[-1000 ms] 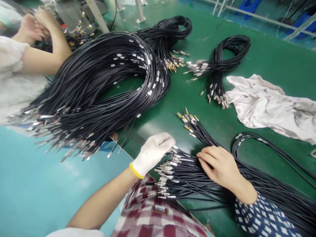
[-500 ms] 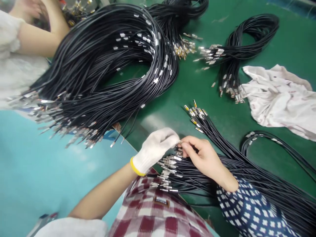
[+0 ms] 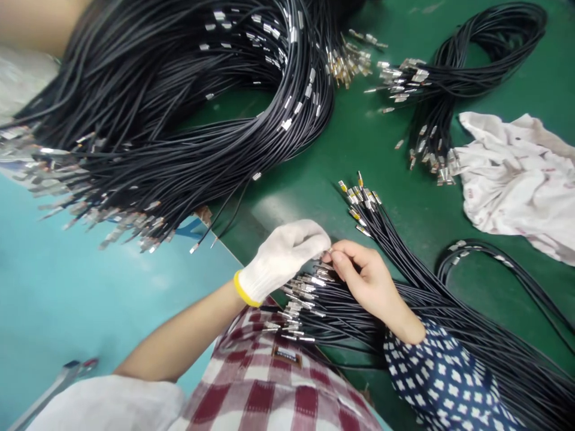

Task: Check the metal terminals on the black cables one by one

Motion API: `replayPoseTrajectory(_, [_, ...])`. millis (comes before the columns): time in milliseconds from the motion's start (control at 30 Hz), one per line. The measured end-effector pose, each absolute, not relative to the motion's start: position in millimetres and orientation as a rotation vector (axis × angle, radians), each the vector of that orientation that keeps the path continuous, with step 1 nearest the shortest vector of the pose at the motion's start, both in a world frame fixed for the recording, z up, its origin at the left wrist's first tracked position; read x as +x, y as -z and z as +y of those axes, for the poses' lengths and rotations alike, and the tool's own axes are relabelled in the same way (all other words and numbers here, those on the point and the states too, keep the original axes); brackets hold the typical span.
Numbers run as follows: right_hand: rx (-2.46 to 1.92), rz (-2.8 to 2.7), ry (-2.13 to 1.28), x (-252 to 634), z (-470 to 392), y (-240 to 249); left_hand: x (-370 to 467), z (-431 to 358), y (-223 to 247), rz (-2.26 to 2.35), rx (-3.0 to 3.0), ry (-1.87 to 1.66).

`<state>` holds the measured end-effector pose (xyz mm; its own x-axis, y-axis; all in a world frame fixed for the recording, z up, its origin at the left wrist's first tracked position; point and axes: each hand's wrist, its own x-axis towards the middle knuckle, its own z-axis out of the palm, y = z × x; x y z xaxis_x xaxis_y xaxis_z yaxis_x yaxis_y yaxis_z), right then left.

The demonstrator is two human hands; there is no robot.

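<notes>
My left hand, in a white knit glove with a yellow cuff, pinches the metal end of a black cable. My right hand is bare and closes thumb and forefinger on the same cable end, fingertips meeting the glove's. The cable end itself is tiny and mostly hidden between the fingers. Right below both hands lies a bundle of black cables with silver connector ends pointing left. Just beyond my right hand, another group of cables fans out, its connectors showing yellow inside.
A large coil of black cables fills the upper left, its ends hanging past the edge of the green table. A smaller cable coil and a crumpled white cloth lie at right. Another person's arm is at upper left.
The view has shifted, so the large coil sits higher and further left. Both hands keep their pinch at the cable end, with little movement.
</notes>
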<state>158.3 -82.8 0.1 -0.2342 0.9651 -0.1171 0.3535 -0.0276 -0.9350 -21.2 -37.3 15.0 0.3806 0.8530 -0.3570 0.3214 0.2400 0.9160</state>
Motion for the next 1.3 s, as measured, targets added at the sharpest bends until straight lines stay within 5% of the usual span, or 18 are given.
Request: replayPoseTrajectory(1300, [-1.441, -1.450, -1.189, 153.6, -85.6, 3.5, -15.8, -34.3, -11.6, 1.160, 1.441, -0.480])
